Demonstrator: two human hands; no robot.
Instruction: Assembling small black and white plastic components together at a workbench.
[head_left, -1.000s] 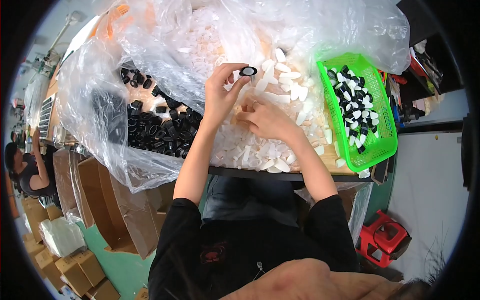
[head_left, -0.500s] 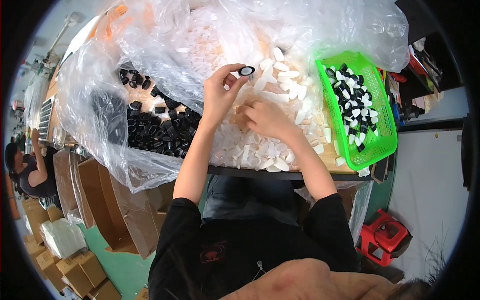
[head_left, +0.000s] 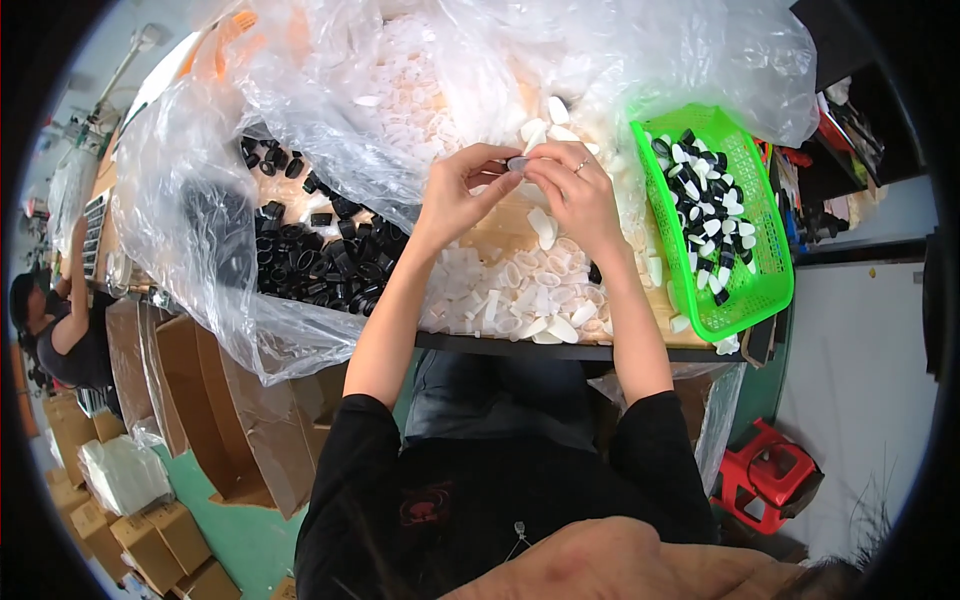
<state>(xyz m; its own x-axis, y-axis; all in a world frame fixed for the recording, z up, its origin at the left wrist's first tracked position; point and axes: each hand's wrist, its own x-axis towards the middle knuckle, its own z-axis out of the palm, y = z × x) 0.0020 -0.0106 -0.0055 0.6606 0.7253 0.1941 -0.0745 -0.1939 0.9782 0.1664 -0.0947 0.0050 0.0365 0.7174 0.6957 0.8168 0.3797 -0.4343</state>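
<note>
A small dark cap (head_left: pixel 518 163) sits between the fingertips of both hands, held above the middle of the table (head_left: pixel 600 350). The left hand (head_left: pixel 462 195) pinches it from the left with thumb and forefinger curled in, and the right hand (head_left: pixel 578 195), a ring on one finger, closes on it from the right; both grips are tight on the piece, fingers nearly meeting. Most of the cap is hidden by the fingertips, so only a dark rounded edge shows.

Just below the hands lies a loose heap of white plastic pieces (head_left: pixel 520 295). To the left, well apart, a pile of black caps (head_left: pixel 320 255) rests in a clear plastic bag (head_left: pixel 190 230). To the right stands a green basket (head_left: pixel 760 290) with mixed black-and-white pieces. More clear bags of white parts (head_left: pixel 420 90) rise behind the hands. Cardboard boxes (head_left: pixel 150 530) stand on the floor at lower left, and a red stool (head_left: pixel 765 485) at lower right.
</note>
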